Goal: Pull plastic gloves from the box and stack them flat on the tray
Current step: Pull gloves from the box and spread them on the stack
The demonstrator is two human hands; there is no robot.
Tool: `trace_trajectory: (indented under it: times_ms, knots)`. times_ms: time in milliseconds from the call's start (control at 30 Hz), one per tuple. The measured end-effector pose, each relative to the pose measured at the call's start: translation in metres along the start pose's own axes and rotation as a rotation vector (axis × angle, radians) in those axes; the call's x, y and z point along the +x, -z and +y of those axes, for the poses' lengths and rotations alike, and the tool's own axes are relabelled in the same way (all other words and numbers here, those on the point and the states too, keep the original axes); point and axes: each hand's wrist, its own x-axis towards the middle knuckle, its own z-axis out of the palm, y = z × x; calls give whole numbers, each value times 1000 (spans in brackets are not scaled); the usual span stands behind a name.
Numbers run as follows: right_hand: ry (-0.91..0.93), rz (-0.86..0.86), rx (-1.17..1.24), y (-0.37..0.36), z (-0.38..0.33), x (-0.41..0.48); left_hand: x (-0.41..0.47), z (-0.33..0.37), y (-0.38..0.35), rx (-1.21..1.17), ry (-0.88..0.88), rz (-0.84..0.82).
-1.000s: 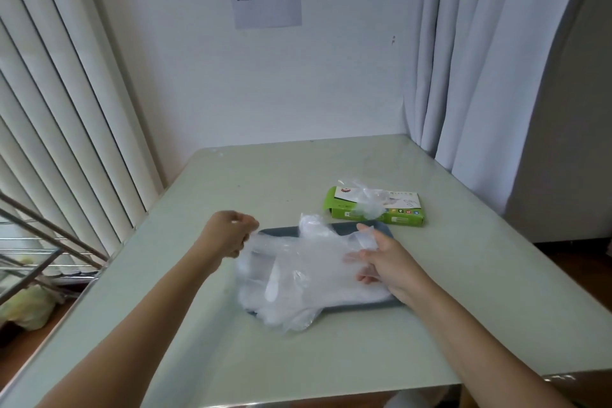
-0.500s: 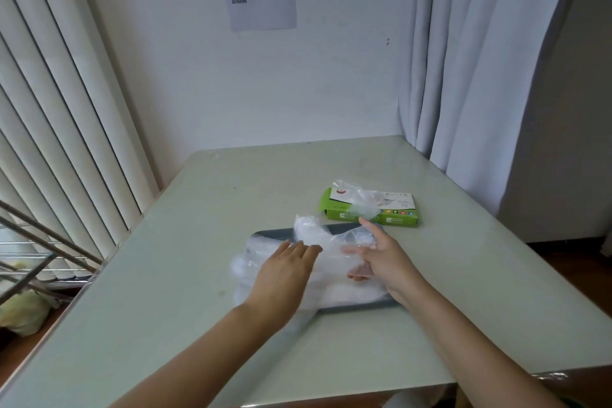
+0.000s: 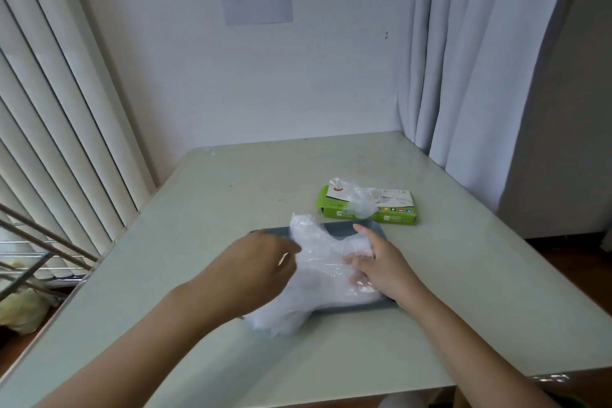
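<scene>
A pile of clear plastic gloves [image 3: 323,278] lies on the dark grey tray [image 3: 372,226] in the middle of the table, spilling over the tray's near left edge. My left hand [image 3: 253,270] rests on the pile's left side, fingers loosely bent and pointing right. My right hand [image 3: 381,262] lies flat on the pile's right side, and some of its fingertips show through the plastic. Just behind the tray lies the green glove box [image 3: 392,215], with one glove [image 3: 359,199] sticking out of its top opening.
The pale green table [image 3: 463,275] meets a white wall at the back. White curtains [image 3: 480,76] hang at the right, vertical blinds [image 3: 59,129] at the left. Metal rack bars [image 3: 36,242] stand past the table's left edge.
My left hand came from the left, holding a glove, onto the pile, then slid a little left across it. My right hand stayed on the pile's right side.
</scene>
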Motion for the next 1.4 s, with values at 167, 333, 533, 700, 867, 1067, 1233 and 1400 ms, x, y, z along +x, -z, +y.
trace_trajectory:
  times_ms: [167, 333, 533, 700, 867, 1067, 1233, 1400]
  knots:
    - [-4, 51, -35, 0, 6, 3, 33, 30, -43, 9, -9, -117]
    - [3, 56, -89, 3, 12, 6, 48, 32, -89, 51, 40, -359]
    - [437, 363, -543, 0, 9, -5, 49, 15, -109, -36, 98, -401]
    - [574, -98, -621, -14, -4, -14, 53, 12, -113, -58, 97, -412]
    - [297, -445, -899, 0, 10, 0, 46, -1, -112, -93, 143, -380]
    - [199, -472, -1252, 22, 7, 15, 28, -41, -99, -27, 194, -433]
    - [171, -531, -1261, 34, -2, 21, 15, -65, -78, 113, 180, -516]
    - [186, -397, -1033, 49, -20, 35, 15, -94, -30, 45, 238, -675]
